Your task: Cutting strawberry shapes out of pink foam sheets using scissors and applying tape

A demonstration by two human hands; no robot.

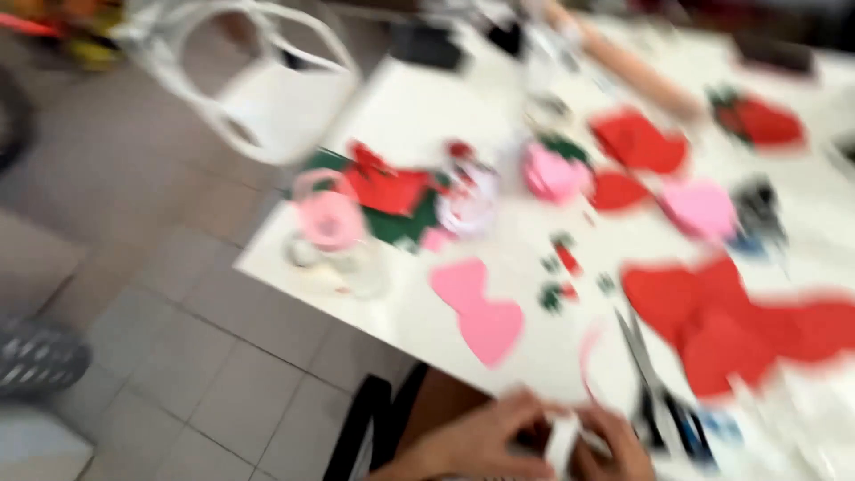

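Down at the near table edge, a small white piece sits pinched between both hands: the left hand curls around it from one side, the right hand closes on it from the other. Blur hides what the piece is. Scissors lie just beside the right hand on the white table, near pink paper hearts and red paper hearts. A white chair stands farther off.

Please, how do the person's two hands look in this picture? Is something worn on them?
The left hand and right hand are both bare: no gloves, and no sleeves show at the wrists. The picture is strongly blurred by motion, so rings, a watch or other small details cannot be told. Only the hands and a little of the forearms are in view, at the bottom edge.
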